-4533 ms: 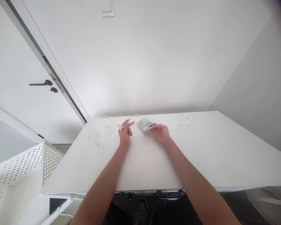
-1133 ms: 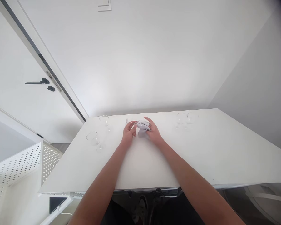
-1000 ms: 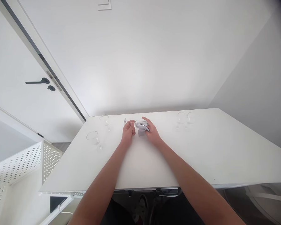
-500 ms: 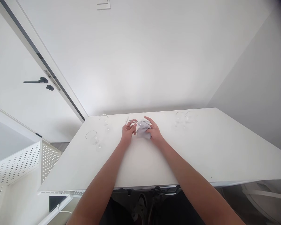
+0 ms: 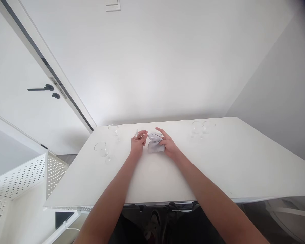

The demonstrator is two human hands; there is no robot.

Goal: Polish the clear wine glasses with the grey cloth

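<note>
Between my hands a clear wine glass lies on its side above the table. My left hand is closed around its stem, and the foot sticks out to the left of the fingers. A light grey cloth is in my right hand, which presses it about and into the bowl. Part of the cloth hangs down below the glass. The right index finger is stretched out past the rim. How much cloth is inside the bowl is hard to make out through the glass.
On the white table, two stemmed glasses stand at the left, a nearer glass and a farther glass. Two more, a glass and its neighbour, stand at the back right. A wall runs behind the table; a door is at the left.
My left hand has turned slightly, so the glass's foot is seen more edge-on. The cloth hangs a little lower and wider under the bowl. The view has shifted slightly.
</note>
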